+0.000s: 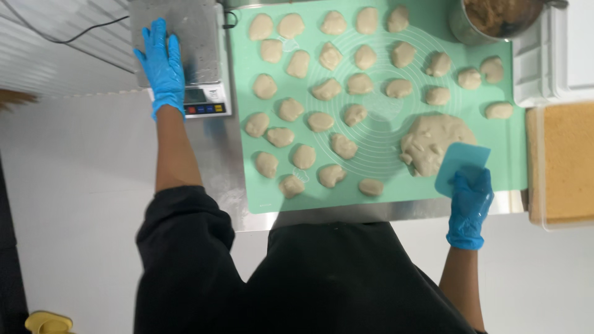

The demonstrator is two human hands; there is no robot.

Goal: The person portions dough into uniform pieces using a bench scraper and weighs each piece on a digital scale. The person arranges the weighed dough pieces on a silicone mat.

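Left hand (162, 65), blue glove: lies flat, fingers extended, released, on the platform of the kitchen scale (179, 43) at 10 o'clock of the view; nothing grasped.

Right hand (469, 204), blue glove: clenched around the lower edge of a pale blue dough scraper (461, 166) at 4 o'clock; the scraper's upper edge touches the large dough mass (430, 143).

Large dough mass: beige, lumpy, resting on the mint-green silicone mat (383, 120) at its 4 o'clock part.

Dough portions (328, 89): many small beige pieces in loose rows across the mat, from 9 to 2 o'clock of the mass.

Metal bowl (489, 21): at 1 o'clock, holding brown filling, partly cut off by the frame.

Sponge cake slab (566, 161): tan, in a clear tray at 3 o'clock, just beside the mat.
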